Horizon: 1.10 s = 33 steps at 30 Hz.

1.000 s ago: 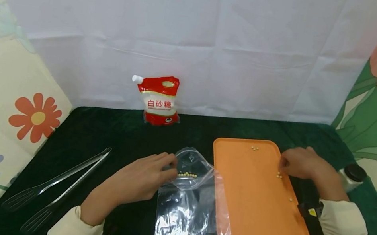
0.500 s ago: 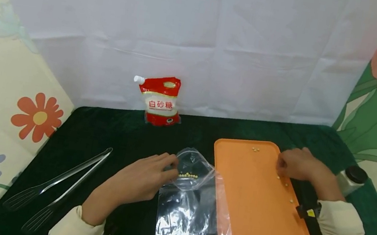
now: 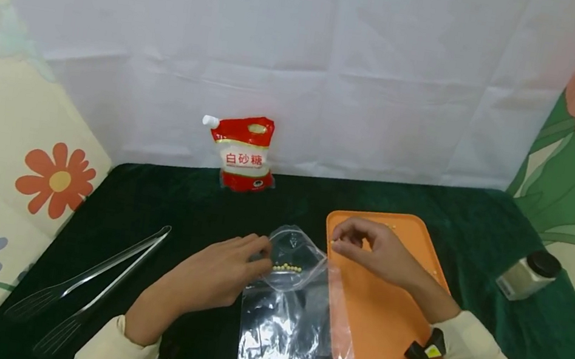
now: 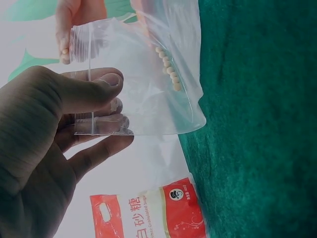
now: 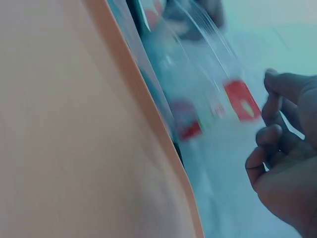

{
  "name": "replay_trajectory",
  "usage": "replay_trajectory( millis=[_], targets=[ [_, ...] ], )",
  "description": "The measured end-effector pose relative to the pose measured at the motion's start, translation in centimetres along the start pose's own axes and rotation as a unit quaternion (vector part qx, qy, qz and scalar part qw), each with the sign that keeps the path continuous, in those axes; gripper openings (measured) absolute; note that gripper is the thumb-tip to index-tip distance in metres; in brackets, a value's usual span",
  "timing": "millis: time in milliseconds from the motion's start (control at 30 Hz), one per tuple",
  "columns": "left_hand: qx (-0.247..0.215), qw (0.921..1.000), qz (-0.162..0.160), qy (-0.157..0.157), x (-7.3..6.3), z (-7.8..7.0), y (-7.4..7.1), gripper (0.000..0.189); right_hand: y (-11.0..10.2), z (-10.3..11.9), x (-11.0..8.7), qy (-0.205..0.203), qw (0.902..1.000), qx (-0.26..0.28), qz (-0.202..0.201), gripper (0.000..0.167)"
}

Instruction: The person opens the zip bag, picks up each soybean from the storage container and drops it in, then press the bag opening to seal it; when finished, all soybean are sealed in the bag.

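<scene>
My left hand (image 3: 213,273) pinches the zip-lock edge of a clear plastic bag (image 4: 133,64), its thumb showing on the near side in the left wrist view. A row of small round yellow beans (image 3: 287,268) sits inside the bag. My right hand (image 3: 382,251) is above the left part of an orange tray (image 3: 381,340), close to the bag's mouth. Between its thumb and fingertips it pinches one small yellow bean (image 4: 65,51). The bag's right side overlaps the tray's left edge. A few beans (image 3: 393,227) show at the tray's far edge, partly hidden behind the right hand.
A red and white pouch of white granulated sugar (image 3: 244,158) stands at the back. Metal tongs (image 3: 166,230) lie on the left of the dark green cloth. A tilted jar with a black lid (image 3: 527,278) is at the right, beyond the tray.
My right hand has left the beans at the tray's right edge and moved left towards the bag, a bean at its fingertips. The left hand has kept its hold.
</scene>
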<state>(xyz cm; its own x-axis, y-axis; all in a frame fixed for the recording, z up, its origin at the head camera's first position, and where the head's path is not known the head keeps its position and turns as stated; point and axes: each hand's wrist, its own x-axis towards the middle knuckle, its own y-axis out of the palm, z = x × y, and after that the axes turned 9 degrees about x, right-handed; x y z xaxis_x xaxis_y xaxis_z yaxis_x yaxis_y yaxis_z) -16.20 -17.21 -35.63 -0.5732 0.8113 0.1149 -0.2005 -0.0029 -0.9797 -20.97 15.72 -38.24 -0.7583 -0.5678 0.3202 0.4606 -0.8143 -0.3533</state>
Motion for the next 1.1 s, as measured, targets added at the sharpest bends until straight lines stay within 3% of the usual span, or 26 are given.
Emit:
replay_trajectory(
  millis=[200, 400, 500, 567, 633, 700, 767, 833, 967, 1100],
  targets=[
    [-0.003, 1.0, -0.004, 0.004, 0.2, 0.0, -0.1, 0.032, 1.9, 0.4, 0.2, -0.036, 0.9989, 0.028, 0.013, 0.015],
    [-0.005, 1.0, 0.003, 0.005, 0.2, 0.0, -0.2, 0.031, 2.3, 0.5, 0.0, -0.009, 0.9996, 0.02, 0.015, 0.015],
    [-0.002, 1.0, 0.005, 0.003, 0.2, -0.1, -0.2, 0.031, 1.6, 1.1, 0.0, -0.007, 0.9997, -0.023, 0.004, 0.015],
    [0.003, 1.0, 0.005, 0.003, 0.3, -0.1, -0.2, 0.032, 0.4, 1.8, 0.0, -0.019, 0.9946, -0.102, 0.005, 0.013],
    [0.007, 1.0, 0.004, 0.003, 0.3, 0.0, -0.3, 0.033, -1.2, 2.5, -0.3, -0.025, 0.9752, -0.219, 0.016, 0.008],
    [0.01, 0.9999, 0.003, 0.002, 0.3, 0.0, -0.3, 0.033, -3.1, 2.9, -0.7, -0.018, 0.9401, -0.338, 0.038, 0.006],
    [0.011, 0.9999, 0.003, 0.001, 0.3, -0.1, -0.3, 0.033, -5.0, 3.1, -1.4, 0.021, 0.9054, -0.419, 0.066, 0.006],
    [0.009, 1.0, 0.004, 0.0, 0.2, -0.1, -0.3, 0.032, -6.7, 2.9, -2.1, 0.083, 0.8796, -0.46, 0.09, 0.006],
    [0.004, 1.0, 0.004, -0.002, 0.1, -0.2, -0.2, 0.031, -9.1, 1.9, -3.3, 0.21, 0.8574, -0.448, 0.142, 0.005],
    [0.005, 1.0, 0.001, -0.001, 0.1, -0.2, 0.0, 0.03, -10.2, 0.9, -3.9, 0.267, 0.8577, -0.404, 0.172, 0.007]
  ],
)
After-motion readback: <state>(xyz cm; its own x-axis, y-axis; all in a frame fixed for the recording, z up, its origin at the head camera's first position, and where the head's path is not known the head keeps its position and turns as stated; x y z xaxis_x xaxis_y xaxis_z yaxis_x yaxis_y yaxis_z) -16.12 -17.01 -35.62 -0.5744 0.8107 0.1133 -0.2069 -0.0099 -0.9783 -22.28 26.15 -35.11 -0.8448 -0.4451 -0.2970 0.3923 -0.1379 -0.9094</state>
